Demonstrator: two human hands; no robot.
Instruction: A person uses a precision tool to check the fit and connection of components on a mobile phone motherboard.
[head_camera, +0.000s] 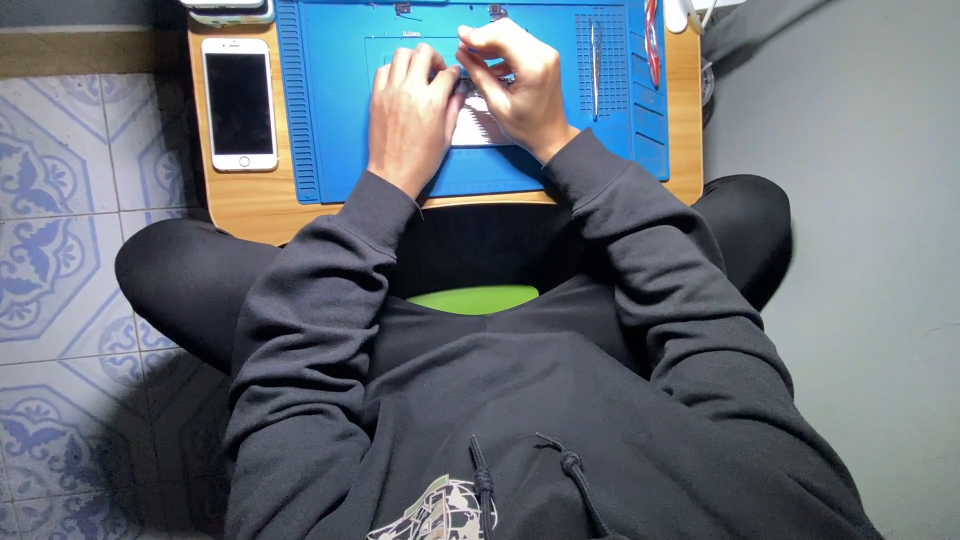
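Workpiece: a small flat device (480, 125), pale with dark parts, lies on the middle of the blue work mat (330, 120); both hands cover most of it, so its kind cannot be told.
Left hand: the left hand (410, 110) lies palm down on the piece's left side, fingers together and curled, tips pressing at its upper edge; whether it pinches anything cannot be told.
Right hand: the right hand (520, 80) is bent over the upper right of the piece, fingers curled in tight with thumb and forefinger closed together at a small dark part; what sits between them is hidden.
Arms: both forearms, in dark sleeves (640, 260), reach forward from the body and converge over the mat, wrists near each other.
Mat: it rests on a low wooden table (245, 200).
Tools: tweezers (594, 65) lie on the mat's right, well apart from the hands.
Phone: a white smartphone (240, 103) lies face up left of the mat.
Floor: patterned blue tiles (60, 250) on the left.
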